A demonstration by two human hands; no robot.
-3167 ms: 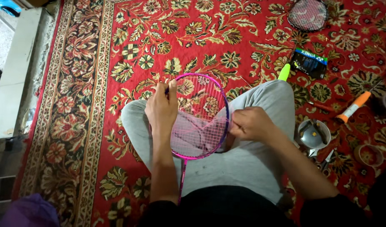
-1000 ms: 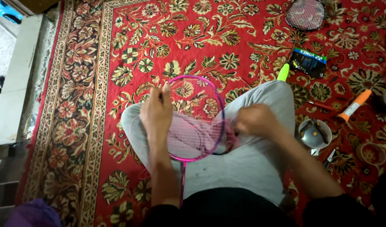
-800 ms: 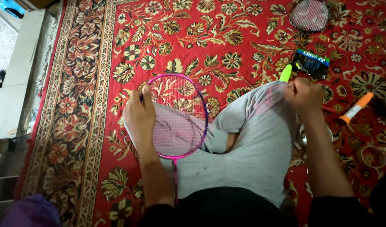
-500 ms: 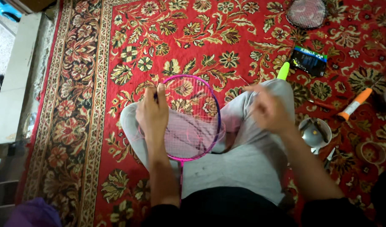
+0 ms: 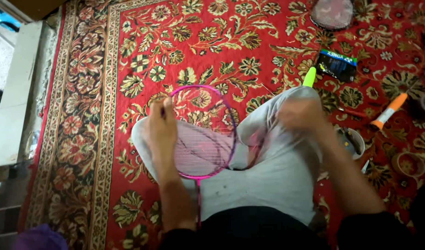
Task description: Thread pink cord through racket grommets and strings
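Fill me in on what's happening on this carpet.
A person sits cross-legged on a red patterned carpet with a pink badminton racket across the lap. The left hand grips the left side of the racket's frame. The right hand is blurred over the right knee, off the racket; whether it holds anything cannot be told. A dark packet, an orange-capped tube and another racket lie on the carpet nearby.

A big red rug (image 5: 249, 41) with yellow flowers covered the floor. Its wide flower border (image 5: 83, 115) ran down the left, beside a pale stone step (image 5: 16, 97).
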